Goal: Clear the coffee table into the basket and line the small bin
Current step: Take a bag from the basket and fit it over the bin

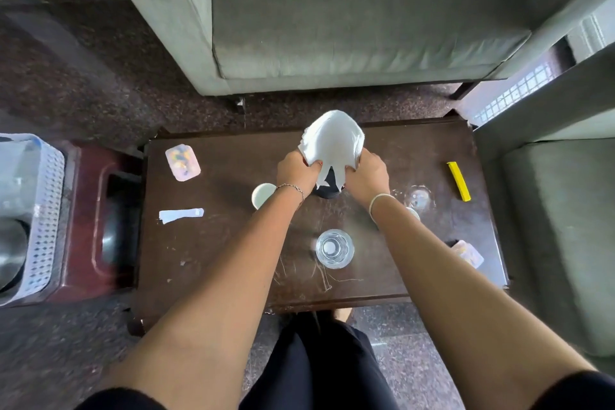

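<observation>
A white plastic bag [332, 140] is stretched over the top of a small dark bin [327, 188] standing in the middle of the dark wooden coffee table [216, 253]. My left hand [296, 171] grips the bag's left edge and my right hand [367, 173] grips its right edge, both low against the bin. Most of the bin is hidden under the bag and my hands. On the table lie a white paper cup [263, 195], a clear glass [334, 248], a paper scrap [181, 215], a yellow bar [459, 181] and two small patterned packets [183, 162] [469, 253].
A white perforated basket [43, 210] holding a steel vessel sits on a maroon stool [96, 220] left of the table. Grey sofas stand behind the table [349, 27] and to its right [559, 226]. A second clear glass [418, 198] stands by my right wrist.
</observation>
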`<state>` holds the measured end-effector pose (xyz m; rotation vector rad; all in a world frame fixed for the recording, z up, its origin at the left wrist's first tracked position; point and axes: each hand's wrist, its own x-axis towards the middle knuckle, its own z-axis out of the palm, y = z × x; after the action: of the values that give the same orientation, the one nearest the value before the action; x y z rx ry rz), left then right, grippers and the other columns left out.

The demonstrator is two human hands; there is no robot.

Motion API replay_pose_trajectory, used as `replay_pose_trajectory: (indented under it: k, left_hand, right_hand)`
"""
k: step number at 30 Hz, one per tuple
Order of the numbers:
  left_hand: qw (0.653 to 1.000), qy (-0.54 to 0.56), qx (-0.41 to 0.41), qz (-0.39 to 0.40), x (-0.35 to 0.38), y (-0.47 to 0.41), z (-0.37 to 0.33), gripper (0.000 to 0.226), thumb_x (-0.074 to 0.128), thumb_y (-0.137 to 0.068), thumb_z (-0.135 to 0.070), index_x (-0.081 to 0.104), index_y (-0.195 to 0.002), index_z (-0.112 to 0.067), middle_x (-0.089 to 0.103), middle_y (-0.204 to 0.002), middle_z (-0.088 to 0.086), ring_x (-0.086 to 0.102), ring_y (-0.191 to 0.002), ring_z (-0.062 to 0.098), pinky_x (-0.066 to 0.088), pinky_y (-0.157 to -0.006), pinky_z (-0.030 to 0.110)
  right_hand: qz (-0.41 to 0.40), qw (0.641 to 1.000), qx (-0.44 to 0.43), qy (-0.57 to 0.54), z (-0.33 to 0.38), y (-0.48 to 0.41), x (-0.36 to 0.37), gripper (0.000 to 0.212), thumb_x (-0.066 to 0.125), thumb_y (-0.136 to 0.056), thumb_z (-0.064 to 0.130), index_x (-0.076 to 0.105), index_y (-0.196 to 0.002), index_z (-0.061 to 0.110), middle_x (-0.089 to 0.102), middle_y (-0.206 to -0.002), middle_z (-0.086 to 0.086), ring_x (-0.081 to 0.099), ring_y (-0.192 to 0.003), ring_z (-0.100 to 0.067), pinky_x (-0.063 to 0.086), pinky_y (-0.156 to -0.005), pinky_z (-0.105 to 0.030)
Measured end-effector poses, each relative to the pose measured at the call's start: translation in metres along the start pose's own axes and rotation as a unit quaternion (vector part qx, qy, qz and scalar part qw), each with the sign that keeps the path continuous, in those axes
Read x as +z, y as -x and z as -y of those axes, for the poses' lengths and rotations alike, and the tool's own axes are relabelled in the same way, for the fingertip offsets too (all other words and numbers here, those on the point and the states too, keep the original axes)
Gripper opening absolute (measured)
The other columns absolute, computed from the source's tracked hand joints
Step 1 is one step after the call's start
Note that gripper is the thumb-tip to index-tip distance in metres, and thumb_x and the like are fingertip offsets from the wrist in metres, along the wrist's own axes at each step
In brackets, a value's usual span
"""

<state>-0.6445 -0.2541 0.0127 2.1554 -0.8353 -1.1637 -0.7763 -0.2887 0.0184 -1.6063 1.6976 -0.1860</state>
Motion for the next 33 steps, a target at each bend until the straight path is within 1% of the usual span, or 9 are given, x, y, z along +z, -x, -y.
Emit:
replay_pose_trajectory:
  k: [3,6,12,15,18,21,24,30,33]
  left_hand:
    - [1.000,-0.010,-0.002,0.003,0.009,-0.009,0.010,0.029,0.065,-0.085,-0.020,0.065,-0.111,-0.007,0.071,-0.107,0.015,0.066,-0.098,0.035,0.056,-0.086,0.042]
    - [1.000,-0.018,0.006,0.005,0.018,-0.017,0.016,0.031,0.063,-0.084,-0.019,0.065,-0.114,-0.012,0.070,-0.109,0.011,0.065,-0.100,0.032,0.055,-0.087,0.037]
    - [0.999,-0.037,0.013,0.007,0.035,-0.030,0.027,0.031,0.062,-0.084,-0.023,0.063,-0.114,-0.016,0.070,-0.110,0.007,0.063,-0.099,0.028,0.045,-0.078,0.026]
    - [0.999,-0.026,0.012,0.017,0.040,-0.033,0.033,0.024,0.063,-0.082,-0.025,0.059,-0.105,-0.024,0.068,-0.096,-0.005,0.059,-0.088,0.020,0.044,-0.073,0.025]
    - [1.000,-0.010,0.011,-0.006,0.037,-0.032,0.037,0.020,0.062,-0.076,-0.033,0.054,-0.095,-0.030,0.056,-0.076,-0.019,0.058,-0.080,0.015,0.041,-0.059,0.021]
    - [0.999,0.000,0.020,-0.043,0.034,-0.032,0.039,0.029,0.059,-0.078,-0.044,0.063,-0.099,-0.024,0.061,-0.078,-0.015,0.061,-0.079,0.015,0.046,-0.065,0.023]
    - [0.998,-0.015,0.026,-0.049,0.034,-0.035,0.040,0.033,0.056,-0.085,-0.042,0.067,-0.102,-0.015,0.067,-0.086,-0.001,0.065,-0.083,0.024,0.051,-0.071,0.029]
    - [0.994,-0.053,0.085,-0.052,0.040,-0.026,0.034,0.014,0.059,-0.086,-0.029,0.063,-0.085,-0.016,0.060,-0.072,-0.005,0.057,-0.072,0.021,0.040,-0.060,0.024]
    - [0.992,-0.053,0.092,-0.073,0.041,-0.022,0.032,0.022,0.062,-0.083,-0.027,0.058,-0.075,-0.007,0.058,-0.068,0.002,0.052,-0.066,0.024,0.042,-0.058,0.030]
  right_hand:
    - [0.000,0.999,0.029,-0.033,-0.011,-0.006,0.010,0.021,0.049,-0.086,0.006,0.060,-0.103,0.011,0.061,-0.106,-0.015,0.057,-0.091,-0.030,0.048,-0.083,-0.036]
    - [-0.003,0.998,0.037,-0.049,-0.022,-0.013,0.020,0.016,0.049,-0.083,0.002,0.057,-0.089,0.015,0.063,-0.101,-0.014,0.054,-0.086,-0.028,0.041,-0.074,-0.029]
    - [-0.027,0.998,0.030,-0.053,-0.037,-0.026,0.034,0.019,0.054,-0.083,0.003,0.062,-0.094,0.017,0.063,-0.099,-0.009,0.053,-0.084,-0.024,0.041,-0.076,-0.025]
    - [-0.044,0.998,0.028,-0.046,-0.042,-0.029,0.042,0.013,0.056,-0.083,0.003,0.053,-0.085,0.016,0.061,-0.089,-0.004,0.053,-0.080,-0.024,0.039,-0.071,-0.026]
    - [-0.059,0.998,0.012,-0.023,-0.047,-0.029,0.045,0.014,0.056,-0.083,0.003,0.048,-0.081,0.014,0.060,-0.088,-0.007,0.052,-0.077,-0.026,0.038,-0.067,-0.028]
    - [-0.072,0.997,-0.007,-0.021,-0.049,-0.029,0.047,0.017,0.055,-0.082,0.001,0.046,-0.077,0.015,0.059,-0.087,-0.006,0.048,-0.074,-0.024,0.034,-0.066,-0.028]
    - [-0.066,0.997,-0.034,0.000,-0.052,-0.029,0.049,0.019,0.055,-0.081,0.000,0.047,-0.076,0.017,0.058,-0.085,-0.004,0.047,-0.073,-0.021,0.033,-0.066,-0.027]
    - [-0.070,0.997,-0.031,-0.019,-0.056,-0.027,0.050,0.028,0.072,-0.078,0.027,0.046,-0.081,0.018,0.056,-0.081,0.003,0.050,-0.071,-0.015,0.033,-0.060,-0.024]
    - [-0.090,0.995,-0.026,-0.035,-0.058,-0.029,0.047,0.022,0.068,-0.082,0.026,0.047,-0.080,0.019,0.058,-0.081,0.004,0.052,-0.072,-0.015,0.034,-0.061,-0.023]
